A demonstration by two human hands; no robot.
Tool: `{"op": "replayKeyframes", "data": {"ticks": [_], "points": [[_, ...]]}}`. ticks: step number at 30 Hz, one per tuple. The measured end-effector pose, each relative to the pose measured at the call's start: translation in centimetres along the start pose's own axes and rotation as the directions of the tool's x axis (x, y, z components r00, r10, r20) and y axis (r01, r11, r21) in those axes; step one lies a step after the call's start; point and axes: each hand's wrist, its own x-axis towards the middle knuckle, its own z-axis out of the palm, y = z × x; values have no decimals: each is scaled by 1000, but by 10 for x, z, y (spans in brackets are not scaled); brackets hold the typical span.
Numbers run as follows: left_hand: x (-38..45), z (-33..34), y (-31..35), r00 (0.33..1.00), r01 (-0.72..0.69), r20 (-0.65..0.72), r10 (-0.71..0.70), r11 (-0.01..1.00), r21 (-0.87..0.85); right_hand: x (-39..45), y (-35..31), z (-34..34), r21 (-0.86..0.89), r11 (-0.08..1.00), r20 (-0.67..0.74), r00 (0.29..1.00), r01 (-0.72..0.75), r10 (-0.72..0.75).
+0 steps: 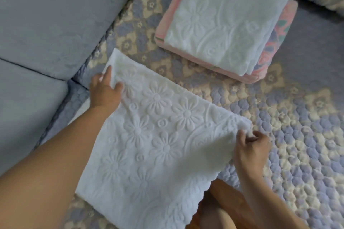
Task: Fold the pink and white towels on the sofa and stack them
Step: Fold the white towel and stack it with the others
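My left hand (106,87) pinches the white towel (154,145) at its ten o'clock corner; my right hand (251,147) pinches the three o'clock corner. The towel lies spread on the sofa (297,135), mid-fold I judge. At one o'clock sits the stack (225,24), white over pink. Next: fold it over, edges matched, then stack it.

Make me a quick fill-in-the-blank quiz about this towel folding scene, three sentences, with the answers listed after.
1. The left hand and right hand both grip the ____ embossed flower-pattern towel.
2. In the stack, the folded white towel lies ____ the folded pink floral towel.
3. The towels rest on a quilted ____ cover.

Answers: white; on top of; sofa
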Motion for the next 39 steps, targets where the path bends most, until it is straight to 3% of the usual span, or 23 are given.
{"op": "replayKeyframes", "data": {"ticks": [2, 6, 9, 11, 13, 17, 19, 22, 27, 30, 33, 39], "points": [[-23, -2, -43, 990, 77, -121, -67, 994, 80, -31, 14, -2, 31, 999, 15, 999, -36, 36], [-95, -12, -139, 892, 448, -98, -441, 891, 72, -111, 78, 10, 48, 983, 271, 950, -177, 158], [-127, -22, -209, 826, 546, 92, -557, 829, 120, -156, 130, 24, 31, 934, 548, 787, -357, 283], [-139, -27, -236, 850, 486, 157, -502, 864, 132, -179, 156, 31, 43, 846, 700, 621, -531, 354], [-137, -32, -251, 903, 402, 143, -404, 914, 47, -200, 169, 36, 39, 789, 760, 530, -614, 375], [-109, -41, -261, 908, 379, 260, -327, 908, -180, -229, 190, 45, 71, 808, 718, 593, -585, 366], [-104, -44, -267, 893, 372, 338, -298, 911, -180, -243, 197, 44, 68, 786, 716, 579, -614, 390], [-124, -52, -282, 886, 401, 377, -270, 854, -331, -258, 198, 34, 77, 752, 736, 546, -655, 400], [-230, -65, -348, 847, 529, 297, -442, 758, -382, -268, 171, -9, 91, 840, 750, 592, -534, 296], [-318, -60, -387, 765, 638, 200, -612, 681, -359, -276, 147, -23, 24, 902, 752, 603, -432, 268], [-409, -33, -421, 631, 755, 165, -758, 552, -354, -277, 124, -20, -66, 960, 755, 616, -272, 227], [-582, 52, -422, 306, 913, 374, -875, 159, -376, -266, 116, -6, -240, 968, 822, 545, 68, 165]]}}
